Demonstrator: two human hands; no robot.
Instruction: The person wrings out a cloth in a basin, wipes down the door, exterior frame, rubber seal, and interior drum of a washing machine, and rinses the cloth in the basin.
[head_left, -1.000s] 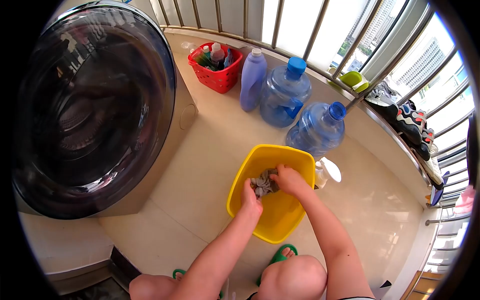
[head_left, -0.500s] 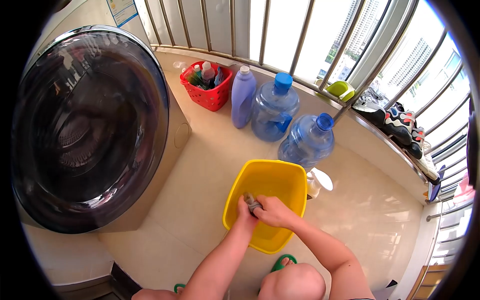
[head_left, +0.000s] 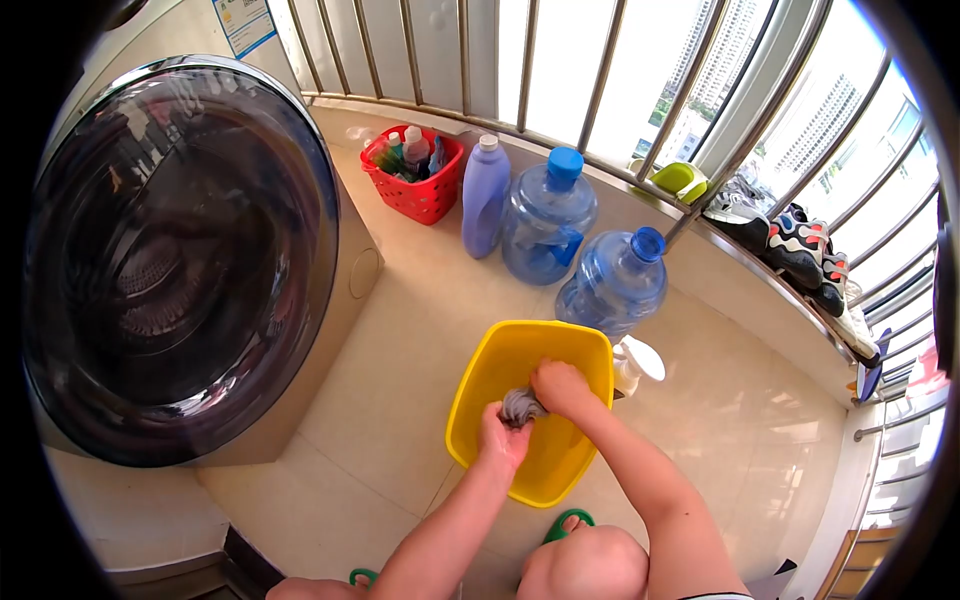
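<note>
A yellow plastic basin sits on the floor in front of me, with both my hands inside its rim. My left hand is closed around a bunched, wet-looking grey cloth; the palm faces up under it. Just right of the cloth, my right hand is closed with its back toward me. Its curled fingers hide whatever they may hold, and it is close against the cloth's right side.
A white spray bottle stands at the basin's right. Behind are two blue water jugs, a purple detergent bottle and a red basket of bottles. A washing machine fills the left; shoes line the railing ledge.
My right hand has moved up and to the right, off the top of my left hand. More of the grey cloth shows, and my left palm has turned upward.
</note>
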